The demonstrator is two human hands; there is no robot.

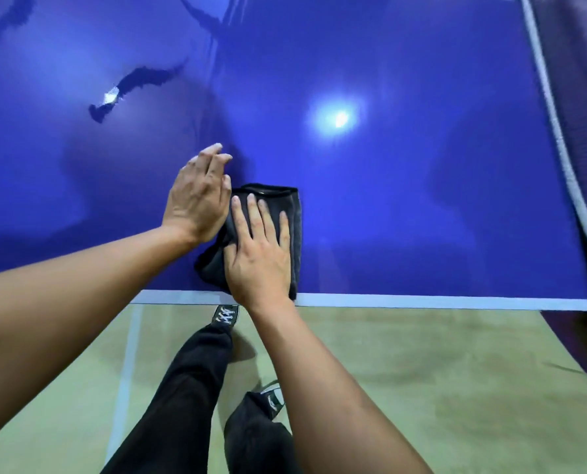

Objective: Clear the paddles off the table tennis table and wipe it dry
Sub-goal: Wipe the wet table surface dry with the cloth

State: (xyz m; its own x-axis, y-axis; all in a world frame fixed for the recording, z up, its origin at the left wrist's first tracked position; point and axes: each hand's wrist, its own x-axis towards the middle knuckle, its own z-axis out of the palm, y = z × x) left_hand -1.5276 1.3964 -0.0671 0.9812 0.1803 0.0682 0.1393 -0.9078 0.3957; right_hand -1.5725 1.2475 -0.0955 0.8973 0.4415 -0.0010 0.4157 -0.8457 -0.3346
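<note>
A folded dark grey cloth (294, 213) lies on the blue table tennis table (422, 217) close to its near white edge line. My right hand (259, 254) presses flat on the cloth, fingers straight and spread. My left hand (198, 196) is just left of the cloth, fingers straight and together, its edge against the cloth's left side. A streak of water (141, 80) sits on the table at the upper left, and another wet streak (203, 12) lies near the top. No paddles are in view.
The net (555, 131) with its white top band runs down the right side. Below the table's near edge (422, 301) is a greenish floor with a white line (128, 364). My legs in black trousers and dark sneakers stand there.
</note>
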